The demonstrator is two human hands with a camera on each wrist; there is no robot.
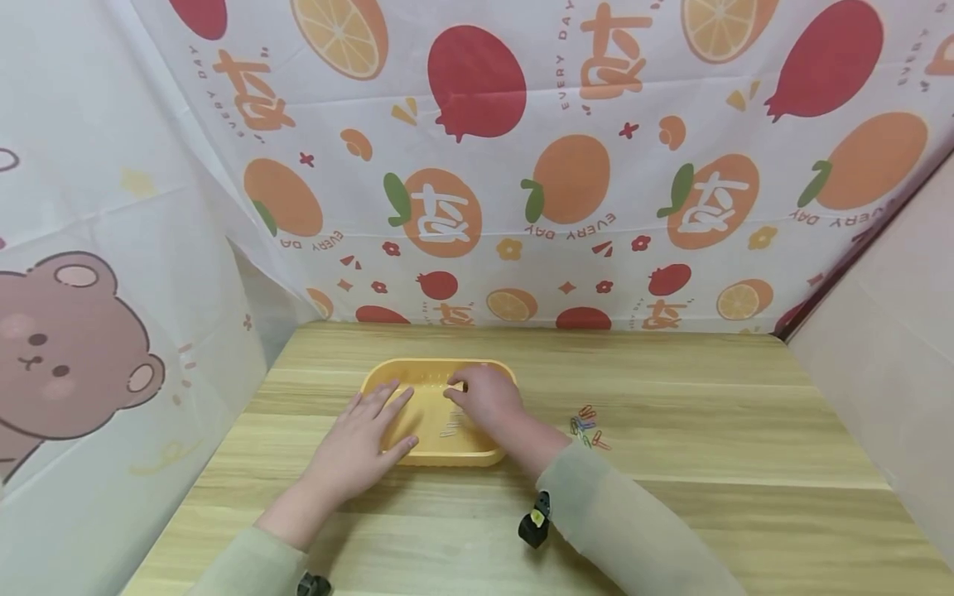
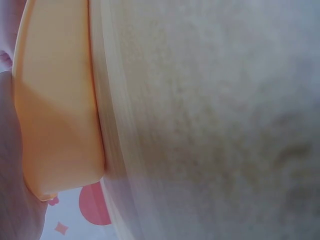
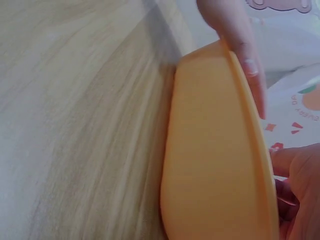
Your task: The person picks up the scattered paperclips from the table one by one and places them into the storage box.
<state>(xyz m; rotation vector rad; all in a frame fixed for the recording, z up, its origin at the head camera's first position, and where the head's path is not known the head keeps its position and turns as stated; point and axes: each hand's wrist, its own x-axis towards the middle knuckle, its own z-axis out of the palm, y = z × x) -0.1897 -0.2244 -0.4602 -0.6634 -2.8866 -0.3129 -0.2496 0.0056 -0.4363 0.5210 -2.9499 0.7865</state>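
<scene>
A yellow tray (image 1: pixel 428 458) sits on the table, with several small pale pieces that look like paper clips (image 1: pixel 450 429) on its floor. My left hand (image 1: pixel 358 451) lies over the tray's left rim with its fingers spread. My right hand (image 1: pixel 488 401) reaches over the right side into the tray, its index finger and thumb bent toward each other near the back. Whether a small thing sits between those fingertips is too fine to see. In the right wrist view the tray's outer wall (image 3: pixel 215 150) hides most of the right fingers.
Several coloured paper clips (image 1: pixel 585 426) lie loose on the wooden table (image 1: pixel 693 430), right of the tray and beside the right forearm. A fruit-printed cloth (image 1: pixel 514 182) hangs behind the table. A bear-printed cloth (image 1: pixel 74 348) hangs at the left.
</scene>
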